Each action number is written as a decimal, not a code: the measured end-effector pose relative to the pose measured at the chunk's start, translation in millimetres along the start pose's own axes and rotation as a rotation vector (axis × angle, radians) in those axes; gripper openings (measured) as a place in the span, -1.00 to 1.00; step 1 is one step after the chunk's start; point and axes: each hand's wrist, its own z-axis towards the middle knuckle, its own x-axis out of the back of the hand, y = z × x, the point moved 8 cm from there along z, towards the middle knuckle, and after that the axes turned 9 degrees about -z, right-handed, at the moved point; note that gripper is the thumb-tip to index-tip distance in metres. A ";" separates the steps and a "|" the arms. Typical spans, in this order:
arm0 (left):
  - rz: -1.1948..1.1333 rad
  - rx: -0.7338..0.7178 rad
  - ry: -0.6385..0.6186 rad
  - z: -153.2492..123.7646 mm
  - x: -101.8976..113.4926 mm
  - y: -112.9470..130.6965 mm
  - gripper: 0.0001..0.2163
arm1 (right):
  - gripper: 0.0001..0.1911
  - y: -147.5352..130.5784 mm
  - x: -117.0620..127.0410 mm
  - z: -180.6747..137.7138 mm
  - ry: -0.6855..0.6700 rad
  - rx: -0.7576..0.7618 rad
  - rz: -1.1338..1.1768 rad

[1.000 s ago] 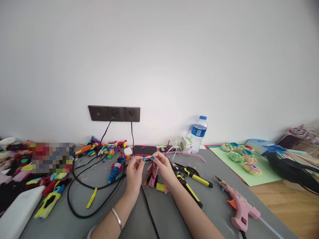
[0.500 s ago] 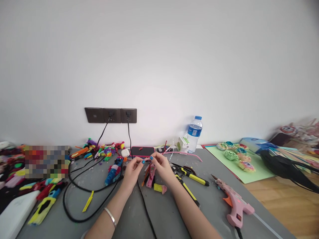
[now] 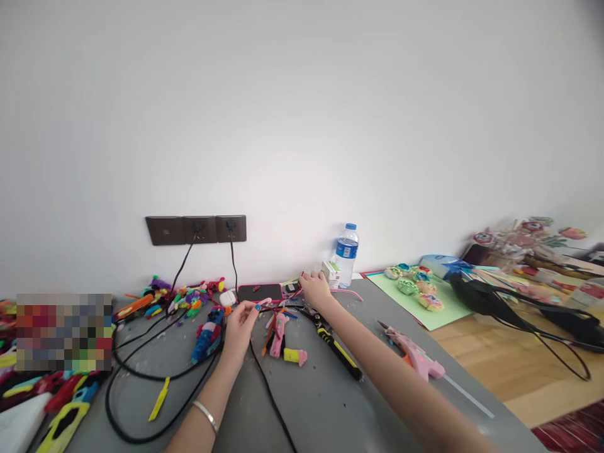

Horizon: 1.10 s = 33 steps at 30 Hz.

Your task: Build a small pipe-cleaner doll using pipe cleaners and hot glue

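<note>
My left hand (image 3: 243,322) is closed in a pinch on a short pink fuzzy strip (image 3: 268,302), which looks like pipe cleaner, just in front of the phone (image 3: 259,293). My right hand (image 3: 315,289) is stretched out to the back of the table, left of the small white-and-green box (image 3: 331,272). Its fingers are bent down, and the tips and whatever they grip are hidden. Between my arms lie a pink fuzzy figure (image 3: 278,335) and a yellow-and-pink fuzzy piece (image 3: 295,356). Pliers with yellow-and-black handles (image 3: 337,349) rest beside my right forearm.
A pink glue gun (image 3: 415,353) lies on the right. Behind are a water bottle (image 3: 346,255) and green paper (image 3: 425,308) with ribbon-like flowers. Black cable (image 3: 141,439) loops on the left, near a blue fuzzy figure (image 3: 206,340) and colourful fuzzy pieces (image 3: 189,299).
My right hand has left my left hand and moved away to the back right. My left hand keeps the pink strip. The view has turned somewhat to the right.
</note>
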 end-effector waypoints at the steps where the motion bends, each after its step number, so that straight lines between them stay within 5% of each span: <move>1: 0.000 0.001 0.001 0.4 0.5 0.1 -0.75 | -0.69 -5.6 0.1 2.3 -0.005 0.048 -0.033; 9: -0.024 -0.007 -0.022 -0.4 -2.0 6.7 -0.73 | -0.74 -7.1 27.1 2.7 -0.023 0.373 -0.145; 16: -0.038 0.005 0.003 0.0 5.0 3.7 -0.68 | -0.70 0.6 48.7 -1.3 -0.136 0.350 -0.124; 22: -0.050 0.003 0.043 3.7 11.3 0.0 -0.66 | -0.74 60.6 103.7 6.7 -0.045 0.199 -0.075; 30: -0.090 0.033 0.061 4.1 9.8 -3.1 -0.60 | -0.78 142.8 184.0 4.0 0.440 -0.262 0.514; 33: -0.066 0.013 0.048 2.9 8.6 -3.1 -0.63 | -0.68 129.1 196.0 22.1 0.314 -0.305 0.904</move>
